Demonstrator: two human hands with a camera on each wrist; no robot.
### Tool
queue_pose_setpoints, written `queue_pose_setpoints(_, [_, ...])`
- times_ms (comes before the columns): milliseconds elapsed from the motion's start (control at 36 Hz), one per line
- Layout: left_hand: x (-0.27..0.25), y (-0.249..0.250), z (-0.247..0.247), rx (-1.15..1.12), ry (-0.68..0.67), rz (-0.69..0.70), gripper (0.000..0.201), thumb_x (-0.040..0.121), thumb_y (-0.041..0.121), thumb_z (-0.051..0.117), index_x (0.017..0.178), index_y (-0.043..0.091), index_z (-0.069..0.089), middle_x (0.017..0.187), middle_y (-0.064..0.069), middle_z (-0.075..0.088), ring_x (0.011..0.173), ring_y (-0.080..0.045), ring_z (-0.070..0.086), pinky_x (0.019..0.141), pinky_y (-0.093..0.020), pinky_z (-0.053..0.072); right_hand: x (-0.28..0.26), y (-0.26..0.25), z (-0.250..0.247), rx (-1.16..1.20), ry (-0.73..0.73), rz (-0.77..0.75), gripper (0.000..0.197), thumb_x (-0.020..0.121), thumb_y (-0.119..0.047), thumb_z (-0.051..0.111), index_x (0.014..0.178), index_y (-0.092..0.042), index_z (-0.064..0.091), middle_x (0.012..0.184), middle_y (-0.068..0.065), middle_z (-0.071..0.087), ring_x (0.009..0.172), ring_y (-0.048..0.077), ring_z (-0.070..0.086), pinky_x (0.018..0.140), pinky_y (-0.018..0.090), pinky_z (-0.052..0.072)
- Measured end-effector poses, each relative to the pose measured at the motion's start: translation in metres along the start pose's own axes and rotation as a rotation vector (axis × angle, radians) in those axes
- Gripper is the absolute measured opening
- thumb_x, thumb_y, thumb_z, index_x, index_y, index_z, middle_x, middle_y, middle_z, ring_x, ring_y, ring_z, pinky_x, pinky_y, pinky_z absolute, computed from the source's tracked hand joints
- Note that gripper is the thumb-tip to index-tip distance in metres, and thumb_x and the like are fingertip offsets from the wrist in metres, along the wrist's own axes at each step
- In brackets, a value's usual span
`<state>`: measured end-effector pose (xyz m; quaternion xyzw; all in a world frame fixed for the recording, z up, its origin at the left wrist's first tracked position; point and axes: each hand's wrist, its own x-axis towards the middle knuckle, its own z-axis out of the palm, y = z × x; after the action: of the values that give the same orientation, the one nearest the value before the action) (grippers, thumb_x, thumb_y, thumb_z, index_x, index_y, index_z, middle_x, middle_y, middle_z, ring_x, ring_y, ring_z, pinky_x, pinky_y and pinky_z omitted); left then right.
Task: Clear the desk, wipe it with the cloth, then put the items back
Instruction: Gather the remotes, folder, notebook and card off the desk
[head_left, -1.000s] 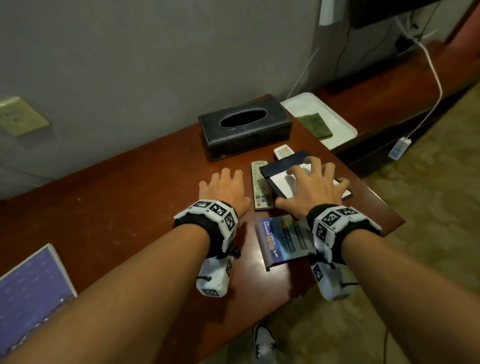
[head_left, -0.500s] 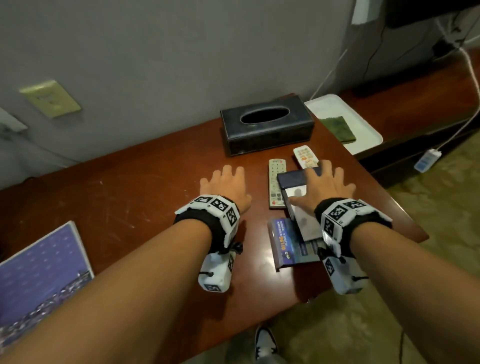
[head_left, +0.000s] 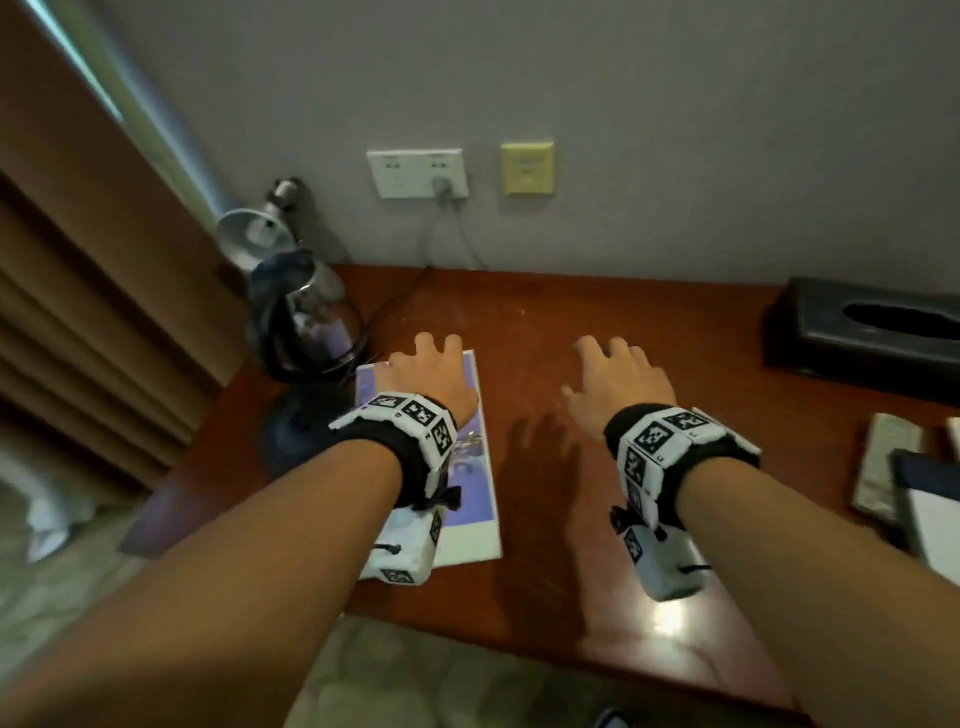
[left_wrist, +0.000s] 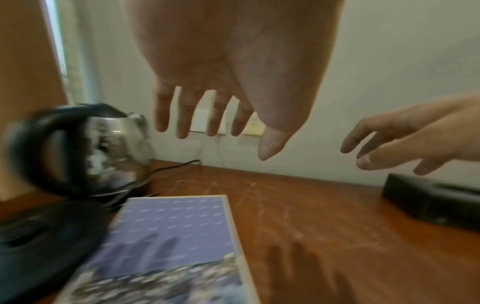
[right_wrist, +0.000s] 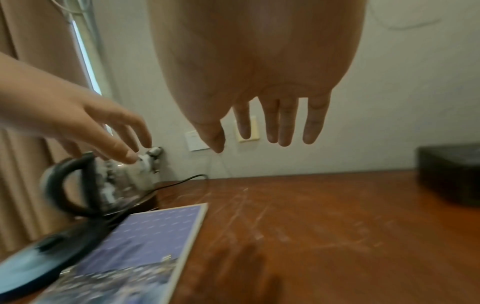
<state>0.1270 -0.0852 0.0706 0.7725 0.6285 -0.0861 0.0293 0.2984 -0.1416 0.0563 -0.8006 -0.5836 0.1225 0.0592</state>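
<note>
Desk (head_left: 571, 312), left to right: steel kettle (head_left: 301, 312) at the back corner, purple booklet (head_left: 480, 488) lying flat just beside it. Your left hand (head_left: 431, 379) hovers over the booklet, fingers loose and empty. Your right hand (head_left: 618, 384) hangs relaxed and empty over bare wood. The booklet looks thin, light and bendy, so lift it by its free right edge.

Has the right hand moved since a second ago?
Yes. The right hand has moved left, away from the black rectangular tissue box, and hovers over bare brown wooden desk.
</note>
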Motion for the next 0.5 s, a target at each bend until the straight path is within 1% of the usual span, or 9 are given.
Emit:
queue_pose_setpoints(83, [-0.002, -0.053, 0.037, -0.020, -0.089, -0.089, 0.056, 0.093, 0.047, 0.051, 0.139, 0.022, 0.033, 0.139, -0.011, 0.038, 0.118, -0.040, 0.051, 0.088, -0.045, 0.041, 0.000, -0.048, 0.042, 0.056, -0.069, -0.029, 0.048, 0.093, -0.042, 0.051, 0.135, -0.023, 0.039, 0.133, 0.011, 0.045, 0.124, 0.031, 0.042, 0.095, 0.044, 0.039])
queue_pose_setpoints(194, [-0.008, -0.091, 0.091, -0.117, -0.217, -0.165, 0.065, 0.094, 0.057, 0.046, 0.145, 0.021, 0.026, 0.143, -0.016, 0.033, 0.119, -0.044, 0.047, 0.086, -0.048, 0.043, -0.001, -0.083, 0.095, 0.099, -0.184, -0.015, 0.049, 0.094, -0.041, 0.050, 0.136, -0.020, 0.035, 0.134, 0.014, 0.043, 0.123, 0.035, 0.041, 0.094, 0.046, 0.040])
queue_pose_setpoints(278, [-0.014, -0.104, 0.122, -0.159, -0.251, -0.179, 0.067, 0.096, 0.054, 0.044, 0.147, 0.017, 0.023, 0.144, -0.020, 0.030, 0.120, -0.046, 0.047, 0.090, -0.048, 0.044, -0.001, -0.090, 0.123, 0.133, -0.268, 0.035, 0.054, 0.095, -0.041, 0.048, 0.140, -0.017, 0.030, 0.138, 0.016, 0.040, 0.126, 0.037, 0.039, 0.097, 0.048, 0.041])
queue_pose_setpoints(333, [-0.016, -0.111, 0.138, -0.174, -0.278, -0.191, 0.072, 0.097, 0.054, 0.042, 0.153, 0.017, 0.014, 0.145, -0.024, 0.028, 0.120, -0.048, 0.046, 0.094, -0.048, 0.043, -0.001, -0.094, 0.138, 0.159, -0.290, 0.071, 0.056, 0.095, -0.043, 0.048, 0.141, -0.017, 0.029, 0.139, 0.017, 0.039, 0.127, 0.037, 0.037, 0.099, 0.048, 0.040])
queue_pose_setpoints(361, [-0.018, -0.113, 0.146, -0.176, -0.296, -0.204, 0.074, 0.096, 0.055, 0.042, 0.154, 0.018, 0.012, 0.145, -0.026, 0.028, 0.121, -0.048, 0.046, 0.095, -0.048, 0.043, -0.002, -0.096, 0.144, 0.175, -0.293, 0.091, 0.056, 0.096, -0.043, 0.048, 0.142, -0.017, 0.029, 0.140, 0.017, 0.038, 0.128, 0.037, 0.036, 0.100, 0.048, 0.039])
queue_pose_setpoints(444, [-0.021, -0.113, 0.159, -0.132, -0.313, -0.243, 0.072, 0.094, 0.058, 0.041, 0.149, 0.018, 0.019, 0.139, -0.030, 0.036, 0.118, -0.047, 0.046, 0.094, -0.047, 0.043, -0.005, -0.103, 0.155, 0.227, -0.275, 0.143, 0.058, 0.096, -0.041, 0.048, 0.145, -0.018, 0.028, 0.143, 0.017, 0.034, 0.132, 0.036, 0.028, 0.102, 0.047, 0.034])
queue_pose_setpoints(500, [-0.021, -0.110, 0.160, -0.121, -0.312, -0.255, 0.070, 0.094, 0.057, 0.044, 0.147, 0.018, 0.019, 0.138, -0.030, 0.037, 0.119, -0.045, 0.042, 0.093, -0.047, 0.043, -0.006, -0.108, 0.156, 0.268, -0.264, 0.176, 0.059, 0.095, -0.040, 0.050, 0.145, -0.017, 0.028, 0.143, 0.017, 0.033, 0.133, 0.036, 0.026, 0.102, 0.046, 0.033])
